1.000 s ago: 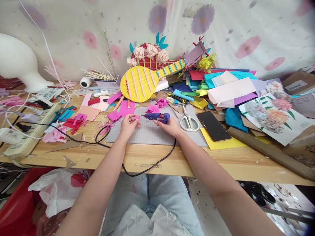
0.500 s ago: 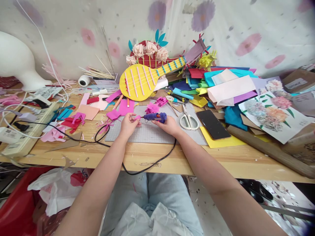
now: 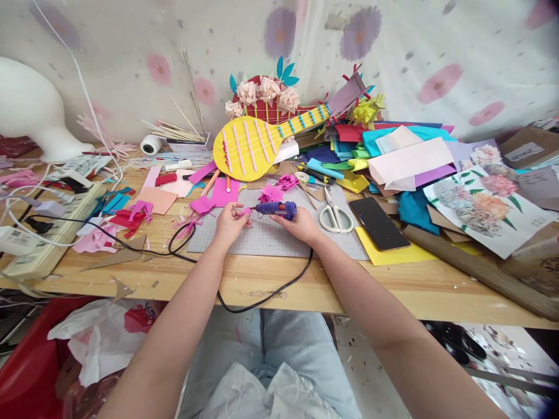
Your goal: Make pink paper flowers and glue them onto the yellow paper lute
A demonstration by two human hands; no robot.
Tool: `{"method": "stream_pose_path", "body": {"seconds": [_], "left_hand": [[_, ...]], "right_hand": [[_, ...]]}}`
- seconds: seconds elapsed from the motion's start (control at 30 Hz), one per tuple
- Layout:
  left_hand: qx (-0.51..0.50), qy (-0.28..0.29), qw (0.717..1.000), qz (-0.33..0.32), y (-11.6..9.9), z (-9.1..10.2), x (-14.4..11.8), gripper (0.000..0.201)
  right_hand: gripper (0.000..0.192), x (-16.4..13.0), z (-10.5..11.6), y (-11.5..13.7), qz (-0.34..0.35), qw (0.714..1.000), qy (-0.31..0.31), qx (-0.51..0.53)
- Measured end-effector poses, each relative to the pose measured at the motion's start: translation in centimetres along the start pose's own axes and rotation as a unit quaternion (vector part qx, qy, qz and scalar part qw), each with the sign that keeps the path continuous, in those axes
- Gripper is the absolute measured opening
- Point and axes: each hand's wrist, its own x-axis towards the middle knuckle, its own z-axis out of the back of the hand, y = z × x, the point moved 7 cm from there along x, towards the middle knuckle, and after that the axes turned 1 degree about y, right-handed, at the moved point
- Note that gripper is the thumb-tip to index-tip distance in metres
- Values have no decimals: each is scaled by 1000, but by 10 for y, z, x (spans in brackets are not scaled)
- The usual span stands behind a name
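Note:
My right hand [image 3: 301, 224] is wrapped round a blue glue gun [image 3: 274, 208], its nozzle pointing left. Pinched in the fingers of my left hand [image 3: 231, 224] is a small pink paper piece [image 3: 247, 210], right at the nozzle's tip. Whether nozzle and paper touch, I cannot tell. Both hands are over a grey cutting mat [image 3: 275, 244]. Just beyond the gun lie two magenta paper flowers, the nearer one [image 3: 271, 193] and the farther one [image 3: 288, 181]. The glue gun's black cord [image 3: 266, 304] loops below the table edge and runs off left.
White-handled scissors [image 3: 336, 218] and a black phone [image 3: 379, 223] lie to the right. Behind stands a yellow paper lute [image 3: 244, 146]. Coloured paper [image 3: 410, 154] is piled at the back right. On the left are paper scraps [image 3: 159, 201] and a power strip [image 3: 52, 238].
Hardly anything differs. The view has shifted very slightly, and both hands keep the glue gun and the pink paper piece close together.

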Motion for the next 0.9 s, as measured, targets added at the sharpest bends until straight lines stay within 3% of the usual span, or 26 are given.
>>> {"method": "stream_pose_path", "body": {"seconds": [0.67,0.9], "left_hand": [[4,15,1000,-18,3,-3,1,33],[-11,-3,1000,-14,0,-1,0,33]], "right_hand": [[39,1,3,-4,-2,999,-17,39],[37,0,0,-4,-19,1000,17,-1]]}}
